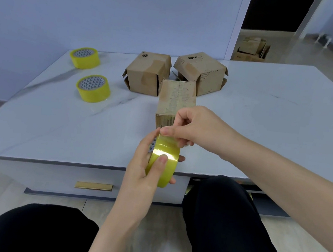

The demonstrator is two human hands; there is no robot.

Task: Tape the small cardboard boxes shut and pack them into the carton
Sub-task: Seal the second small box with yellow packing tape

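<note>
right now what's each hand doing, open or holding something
Left hand: grips the yellow round packing-tape roll.
Right hand: pinches tape at that roll's top.

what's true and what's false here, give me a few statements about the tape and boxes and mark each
1. The left hand holds a yellow tape roll: true.
2. Both spare rolls lie right of the boxes: false. The far spare roll and near spare roll lie on the left of the table.
3. The near box stands in front of the left box and right box: true.
4. The right hand lies flat on the table: false. The right hand pinches at the tape roll's top.
</note>
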